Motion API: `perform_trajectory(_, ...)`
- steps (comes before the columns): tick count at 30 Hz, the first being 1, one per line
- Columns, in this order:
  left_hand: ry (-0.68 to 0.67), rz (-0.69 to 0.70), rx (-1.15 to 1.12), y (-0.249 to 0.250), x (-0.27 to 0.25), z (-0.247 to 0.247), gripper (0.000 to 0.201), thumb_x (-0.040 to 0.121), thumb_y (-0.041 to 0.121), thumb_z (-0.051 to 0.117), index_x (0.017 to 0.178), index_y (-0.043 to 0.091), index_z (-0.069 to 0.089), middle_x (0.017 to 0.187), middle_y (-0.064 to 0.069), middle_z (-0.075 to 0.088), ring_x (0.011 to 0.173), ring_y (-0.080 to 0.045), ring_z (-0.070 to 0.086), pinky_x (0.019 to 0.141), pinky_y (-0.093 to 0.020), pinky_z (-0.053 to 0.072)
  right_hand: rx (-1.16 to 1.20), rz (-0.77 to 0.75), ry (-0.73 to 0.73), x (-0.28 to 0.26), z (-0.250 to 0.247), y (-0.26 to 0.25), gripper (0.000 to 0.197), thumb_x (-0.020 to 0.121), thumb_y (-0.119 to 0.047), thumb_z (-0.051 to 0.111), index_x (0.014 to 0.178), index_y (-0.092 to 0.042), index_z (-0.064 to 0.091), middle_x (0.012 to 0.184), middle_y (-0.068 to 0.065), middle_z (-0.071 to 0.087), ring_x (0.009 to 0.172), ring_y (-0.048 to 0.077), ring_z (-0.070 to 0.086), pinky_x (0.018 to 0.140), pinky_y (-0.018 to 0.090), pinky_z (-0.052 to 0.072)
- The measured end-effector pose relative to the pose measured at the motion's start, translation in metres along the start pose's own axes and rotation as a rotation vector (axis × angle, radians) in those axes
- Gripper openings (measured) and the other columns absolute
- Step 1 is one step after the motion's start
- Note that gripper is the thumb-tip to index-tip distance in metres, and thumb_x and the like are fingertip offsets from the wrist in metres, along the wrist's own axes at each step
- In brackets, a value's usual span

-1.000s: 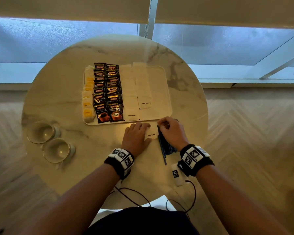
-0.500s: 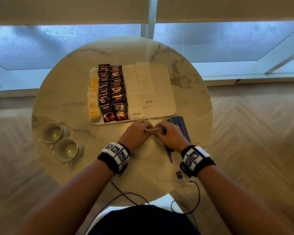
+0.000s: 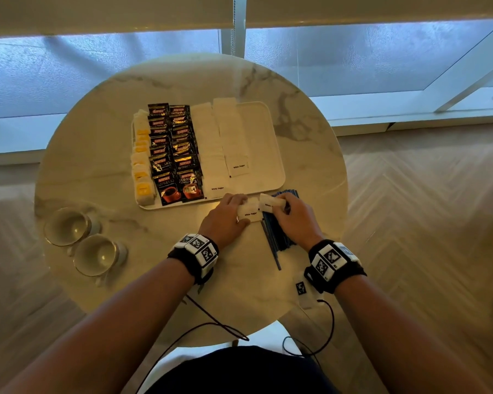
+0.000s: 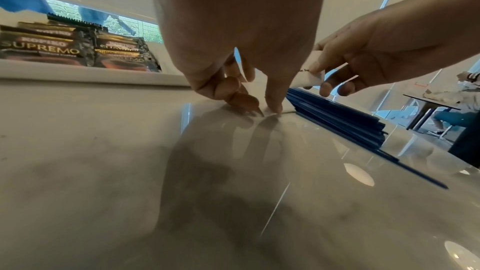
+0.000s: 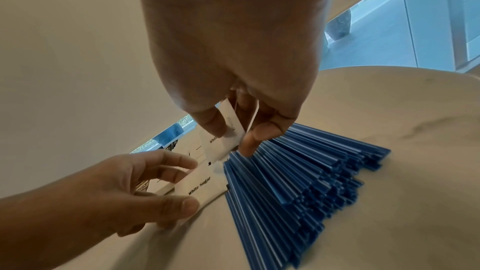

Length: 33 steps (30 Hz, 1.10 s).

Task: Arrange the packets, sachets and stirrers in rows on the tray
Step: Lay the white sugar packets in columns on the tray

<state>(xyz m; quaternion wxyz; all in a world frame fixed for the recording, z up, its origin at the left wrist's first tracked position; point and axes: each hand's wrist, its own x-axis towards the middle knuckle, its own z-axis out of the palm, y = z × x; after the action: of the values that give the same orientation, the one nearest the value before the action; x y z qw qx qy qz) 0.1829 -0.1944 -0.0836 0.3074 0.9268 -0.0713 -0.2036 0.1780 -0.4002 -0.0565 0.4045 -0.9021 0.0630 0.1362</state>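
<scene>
The white tray (image 3: 271, 155) holds a column of yellow-and-white sachets (image 3: 141, 166), two rows of black coffee packets (image 3: 177, 155) and two rows of white sugar sachets (image 3: 234, 143). Just in front of the tray, my left hand (image 3: 234, 211) holds a small stack of white sugar sachets (image 5: 202, 184) between thumb and fingers, low on the table. My right hand (image 3: 282, 207) pinches one white sugar sachet (image 5: 233, 128), tilted, just above the stack. A fanned pile of blue stirrers (image 3: 276, 237) lies on the table under my right hand.
Two empty cups (image 3: 69, 226) (image 3: 97, 254) stand at the table's left front. A small tagged white block (image 3: 300, 288) and black cables lie near the front edge. The tray's right third (image 3: 265, 132) is bare. The round table's rim is close behind the stirrers.
My left hand lay flat on the sachets a second ago; it now grips the stack. My right hand has drawn one sachet up from it. The head view has shifted slightly.
</scene>
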Motion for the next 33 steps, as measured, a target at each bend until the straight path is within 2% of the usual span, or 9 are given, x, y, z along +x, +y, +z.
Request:
perform_trajectory(3, -0.025, -0.019, 0.012, -0.002, -0.001, -0.001, 0.050, 0.089, 0.037, 0.067, 0.135, 0.026, 0.050, 0.131, 0.002, 0.051, 0.108, -0.019, 0.058, 0.093, -0.041, 0.052, 0.033, 0.019, 0.013, 0.002, -0.002, 0.000, 0.015, 0.096, -0.018, 0.059, 0.110, -0.017, 0.064, 0.083, -0.007, 0.061, 0.071, 0.008, 0.056, 0.059, 0.012, 0.043)
perform_trajectory(6, 0.011, 0.013, 0.013, -0.002, -0.007, -0.005, 0.032, 0.096, 0.038, 0.058, 0.123, 0.022, 0.063, 0.116, 0.002, 0.057, 0.100, -0.017, 0.058, 0.087, -0.038, 0.052, 0.063, 0.021, 0.014, 0.004, -0.002, -0.001, 0.018, 0.097, -0.018, 0.057, 0.115, -0.017, 0.062, 0.091, 0.001, 0.065, 0.081, 0.019, 0.062, 0.071, 0.030, 0.051)
perform_trajectory(9, 0.101, 0.128, 0.072, -0.004, -0.017, -0.011, 0.030, 0.099, 0.038, 0.054, 0.115, 0.019, 0.070, 0.108, 0.000, 0.060, 0.095, -0.016, 0.058, 0.082, -0.035, 0.053, 0.114, 0.045, 0.003, 0.009, -0.003, -0.002, 0.021, 0.101, -0.019, 0.048, 0.119, -0.020, 0.060, 0.092, 0.005, 0.066, 0.078, 0.022, 0.062, 0.066, 0.034, 0.052)
perform_trajectory(12, 0.159, 0.258, 0.157, -0.010, -0.022, -0.020, 0.027, 0.095, 0.040, 0.060, 0.109, 0.023, 0.073, 0.121, -0.001, 0.057, 0.108, -0.016, 0.052, 0.091, -0.033, 0.049, 0.144, 0.064, -0.020, 0.013, -0.003, -0.006, 0.023, 0.104, -0.023, 0.042, 0.119, -0.021, 0.060, 0.092, 0.003, 0.064, 0.073, 0.014, 0.058, 0.059, 0.024, 0.043)
perform_trajectory(17, 0.142, 0.373, 0.062, -0.006, -0.009, -0.038, 0.022, 0.090, 0.036, 0.067, 0.105, 0.024, 0.077, 0.150, -0.009, 0.042, 0.136, -0.024, 0.037, 0.110, -0.033, 0.031, 0.135, -0.027, -0.183, 0.020, 0.000, -0.019, 0.019, 0.104, -0.025, 0.045, 0.114, -0.024, 0.062, 0.087, -0.003, 0.065, 0.073, 0.010, 0.061, 0.065, 0.026, 0.048)
perform_trajectory(21, 0.140, 0.347, -0.078, -0.003, 0.009, -0.046, 0.022, 0.091, 0.027, 0.068, 0.109, 0.017, 0.076, 0.142, -0.009, 0.054, 0.119, -0.010, 0.055, 0.105, -0.029, 0.047, 0.179, -0.083, -0.272, 0.032, 0.000, -0.026, 0.017, 0.104, -0.025, 0.048, 0.113, -0.023, 0.063, 0.088, -0.001, 0.067, 0.069, 0.003, 0.057, 0.066, 0.023, 0.047)
perform_trajectory(25, 0.264, 0.332, -0.151, -0.004, 0.026, -0.052, 0.019, 0.090, 0.021, 0.070, 0.105, 0.010, 0.075, 0.115, -0.006, 0.069, 0.096, -0.009, 0.067, 0.088, -0.028, 0.057, 0.259, -0.118, -0.319, 0.048, 0.001, -0.031, 0.020, 0.101, -0.030, 0.055, 0.118, -0.024, 0.064, 0.099, -0.004, 0.070, 0.089, 0.006, 0.066, 0.082, 0.027, 0.054)
perform_trajectory(29, 0.328, 0.297, -0.207, -0.005, 0.044, -0.058, 0.014, 0.090, 0.021, 0.071, 0.099, 0.010, 0.072, 0.104, -0.003, 0.067, 0.086, -0.008, 0.066, 0.079, -0.026, 0.059, 0.162, -0.197, -0.196, 0.069, 0.001, -0.036, 0.024, 0.096, -0.015, 0.063, 0.118, -0.021, 0.061, 0.091, -0.011, 0.064, 0.076, -0.002, 0.061, 0.072, 0.019, 0.051)
perform_trajectory(33, 0.387, 0.213, -0.083, -0.011, 0.058, -0.057, 0.020, 0.089, 0.033, 0.071, 0.103, 0.018, 0.069, 0.110, 0.003, 0.060, 0.087, -0.007, 0.059, 0.072, -0.022, 0.053, 0.120, -0.186, -0.154, 0.095, 0.006, -0.038, 0.023, 0.093, -0.008, 0.064, 0.112, -0.020, 0.061, 0.086, -0.009, 0.062, 0.074, 0.000, 0.058, 0.066, 0.010, 0.044)
